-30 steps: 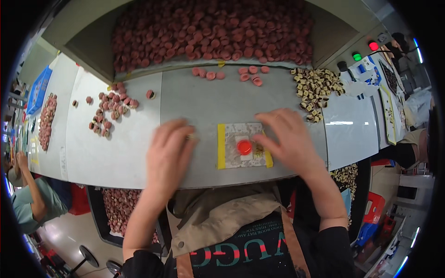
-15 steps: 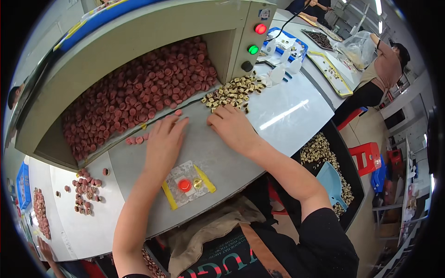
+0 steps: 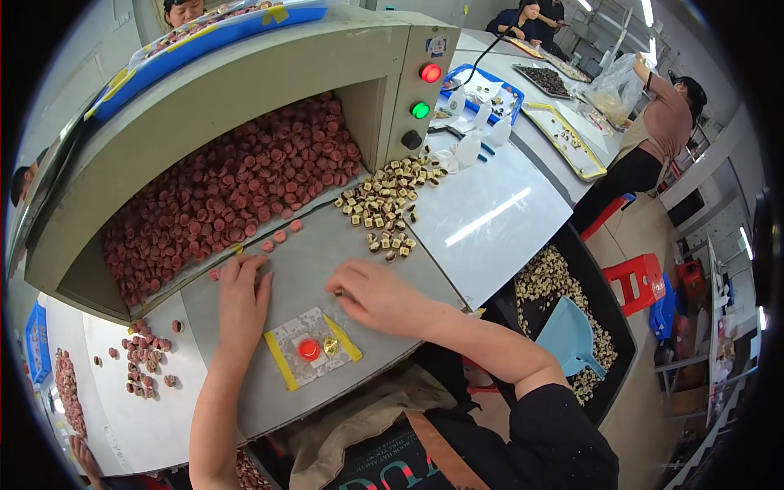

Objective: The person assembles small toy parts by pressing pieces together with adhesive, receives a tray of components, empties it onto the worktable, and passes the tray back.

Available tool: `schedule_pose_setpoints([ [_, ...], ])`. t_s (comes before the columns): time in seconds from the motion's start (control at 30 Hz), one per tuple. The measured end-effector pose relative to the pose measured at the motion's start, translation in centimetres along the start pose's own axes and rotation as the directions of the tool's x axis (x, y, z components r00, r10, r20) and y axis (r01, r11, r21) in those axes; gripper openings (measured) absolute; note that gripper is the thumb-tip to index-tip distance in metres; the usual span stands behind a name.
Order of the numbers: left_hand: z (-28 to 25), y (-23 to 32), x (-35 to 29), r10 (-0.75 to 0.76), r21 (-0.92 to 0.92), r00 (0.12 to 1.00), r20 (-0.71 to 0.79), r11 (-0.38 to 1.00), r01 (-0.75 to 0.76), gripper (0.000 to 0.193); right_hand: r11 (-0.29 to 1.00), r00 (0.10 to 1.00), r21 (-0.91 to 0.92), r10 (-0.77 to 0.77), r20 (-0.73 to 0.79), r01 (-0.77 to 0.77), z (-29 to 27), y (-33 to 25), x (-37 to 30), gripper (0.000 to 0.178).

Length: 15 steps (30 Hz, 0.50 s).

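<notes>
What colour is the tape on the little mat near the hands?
Both tape strips on the mottled grey mat are yellow, clearest in the head view.

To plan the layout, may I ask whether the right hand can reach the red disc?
Probably yes: the red disc lies uncovered near the right hand, which seems to hold a small piece.

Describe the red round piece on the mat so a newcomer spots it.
In front of the big beige machine, a grey table carries a patterned mat with yellow edges. On it sits the red round piece, the only bright red thing there, left of a gold patch.
</notes>
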<state>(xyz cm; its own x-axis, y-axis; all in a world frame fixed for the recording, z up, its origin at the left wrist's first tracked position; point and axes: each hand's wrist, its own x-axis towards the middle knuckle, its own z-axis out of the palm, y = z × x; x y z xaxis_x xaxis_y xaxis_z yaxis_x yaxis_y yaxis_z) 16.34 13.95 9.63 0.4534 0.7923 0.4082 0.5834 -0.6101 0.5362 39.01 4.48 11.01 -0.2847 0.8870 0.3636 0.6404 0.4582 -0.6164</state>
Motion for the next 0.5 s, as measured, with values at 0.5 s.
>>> schedule_pose_setpoints([
  [0.5,0.9,-1.0,-4.3,-0.131,0.030,0.991,0.007,0.991,0.131,0.019,0.985,0.988,-0.077,-0.154,0.000,0.154,1.3,3.5,-3.2,0.024],
])
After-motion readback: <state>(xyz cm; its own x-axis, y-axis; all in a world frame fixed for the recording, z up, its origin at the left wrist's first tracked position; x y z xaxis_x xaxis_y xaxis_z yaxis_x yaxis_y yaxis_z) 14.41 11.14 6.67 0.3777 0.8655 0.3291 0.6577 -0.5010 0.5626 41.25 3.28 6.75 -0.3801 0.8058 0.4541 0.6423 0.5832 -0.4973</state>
